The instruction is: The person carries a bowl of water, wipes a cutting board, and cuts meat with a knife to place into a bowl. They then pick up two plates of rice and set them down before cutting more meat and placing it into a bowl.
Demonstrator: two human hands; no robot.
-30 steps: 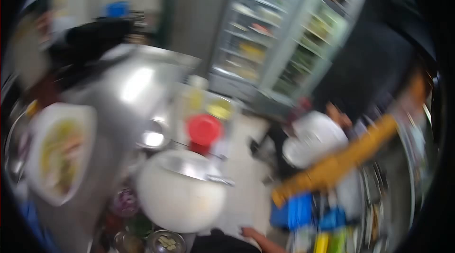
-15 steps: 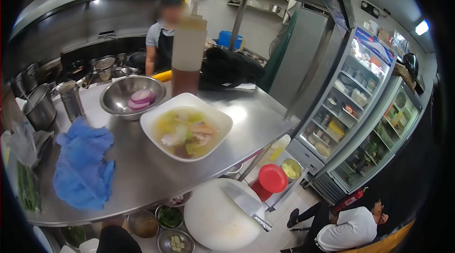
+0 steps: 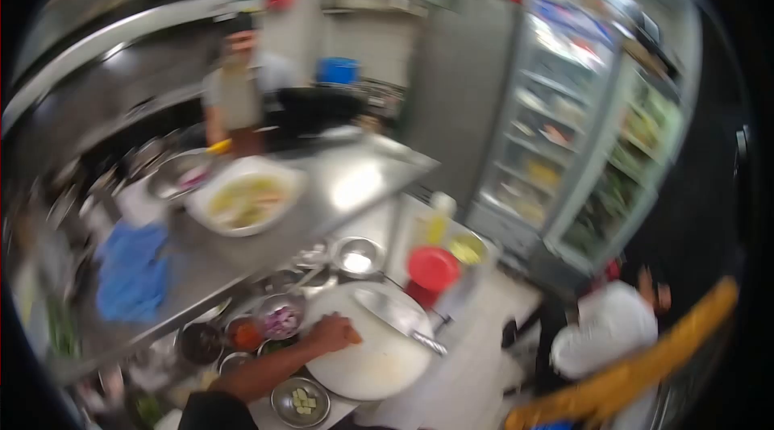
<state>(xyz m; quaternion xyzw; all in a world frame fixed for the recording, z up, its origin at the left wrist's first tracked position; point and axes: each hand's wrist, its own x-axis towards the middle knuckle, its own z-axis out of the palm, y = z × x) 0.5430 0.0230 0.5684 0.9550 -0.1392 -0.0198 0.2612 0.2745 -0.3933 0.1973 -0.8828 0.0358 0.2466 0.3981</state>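
Observation:
My left hand (image 3: 332, 335) reaches in from the lower left under a black sleeve and is over the left part of a round white chopping board (image 3: 367, 382). Its fingers look curled and closed; a small orange patch shows at the fingertips, too blurred to name. A cleaver (image 3: 387, 311) lies on the board to the right of the hand, its handle pointing to the lower right. Near my forearm stand a bowl of chopped red onion (image 3: 282, 320) and a metal bowl of pale green pieces (image 3: 301, 402). My right hand is out of view.
A steel shelf (image 3: 347, 176) above holds a white bowl of soup (image 3: 246, 198), a blue cloth (image 3: 133, 273) and a squeeze bottle (image 3: 239, 103). Beyond the board is a red lidded container (image 3: 433, 269). One person (image 3: 278, 75) stands behind the shelf; another (image 3: 606, 329) is at lower right.
My left hand has come into view over the board. The view has shifted, so the shelf and soup bowl appear farther left and more bowls show below. The cleaver stays on the board.

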